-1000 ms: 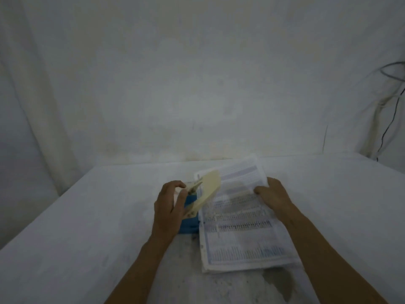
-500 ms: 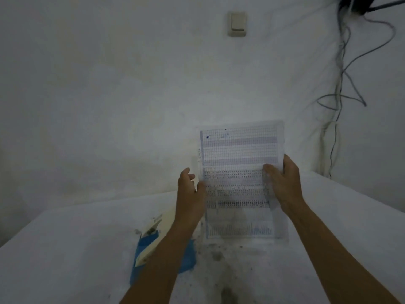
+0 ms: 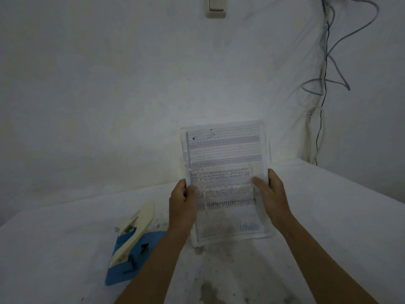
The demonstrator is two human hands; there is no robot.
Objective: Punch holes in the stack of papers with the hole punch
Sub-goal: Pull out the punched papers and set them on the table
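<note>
The stack of papers (image 3: 223, 156), white sheets printed with tables and purple bands, is held upright above the table. My left hand (image 3: 183, 205) grips its left edge and my right hand (image 3: 270, 194) grips its right edge. The bottom edge of the stack hangs just over the tabletop. The hole punch (image 3: 133, 244), a blue base with a cream lever raised, lies on the table to the lower left of the papers, apart from both hands.
The table (image 3: 65, 249) is covered in white cloth, with dark stains (image 3: 210, 288) near its front middle. A white wall stands behind, with a light switch (image 3: 215, 7) at the top and loose cables (image 3: 326, 84) hanging at the right.
Both hands lifted the stack off the table and stood it upright. My left hand left the hole punch, which now lies alone at the lower left. The view tilted upward.
</note>
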